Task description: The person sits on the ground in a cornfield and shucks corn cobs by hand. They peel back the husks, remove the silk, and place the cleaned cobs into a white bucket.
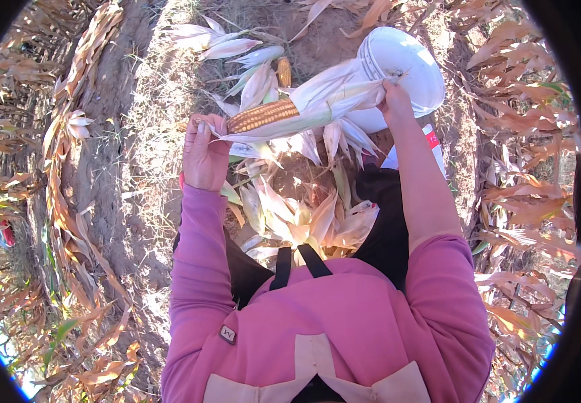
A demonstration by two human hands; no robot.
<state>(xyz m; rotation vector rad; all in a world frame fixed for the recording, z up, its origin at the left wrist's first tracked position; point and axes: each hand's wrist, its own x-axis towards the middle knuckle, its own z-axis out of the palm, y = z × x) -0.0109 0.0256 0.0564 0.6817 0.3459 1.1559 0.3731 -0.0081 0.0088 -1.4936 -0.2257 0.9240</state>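
An ear of corn (261, 117) with golden-orange kernels lies nearly level between my two hands, part of it bare. My left hand (206, 151) is closed at its left end, with a strip of pale husk by the thumb. Long whitish husk leaves (334, 94) still cover the right part of the ear and stretch to the right. My right hand (396, 102) pinches the far ends of these leaves, in front of a white bucket (431, 74). The right end of the ear is hidden inside the husk.
Loose husks (297, 218) lie heaped between my legs. Farther ahead are unhusked ears (230, 48) and a partly bare ear (283, 72). A white and red bag (432, 142) lies beside my right forearm. Dry corn plants (518, 181) line both sides of the dirt strip.
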